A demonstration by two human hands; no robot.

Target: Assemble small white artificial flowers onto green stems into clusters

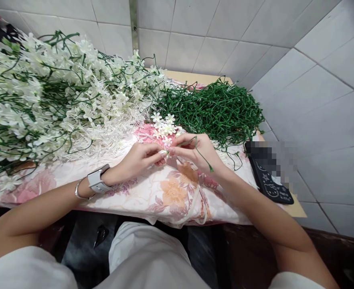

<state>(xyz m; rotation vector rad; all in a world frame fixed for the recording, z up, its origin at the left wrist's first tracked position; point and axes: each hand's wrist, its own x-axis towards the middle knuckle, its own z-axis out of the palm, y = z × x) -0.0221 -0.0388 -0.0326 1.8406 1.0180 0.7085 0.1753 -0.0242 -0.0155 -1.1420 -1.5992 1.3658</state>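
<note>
My left hand (140, 158) and my right hand (195, 152) meet fingertip to fingertip over the floral cloth (170, 192). My left fingers are pinched on a small white flower piece (164, 152). A thin green plastic stem (201, 154) is gripped in my right hand and hangs over its back. A few small white flowers (164, 126) lie just beyond my hands. A white watch and a bracelet sit on my left wrist.
A big heap of white artificial flowers on green stems (53, 92) fills the left of the table. A pile of bare green stems (215, 108) lies at the back right. A dark flat object (270, 180) rests at the right edge. Tiled walls stand behind and to the right.
</note>
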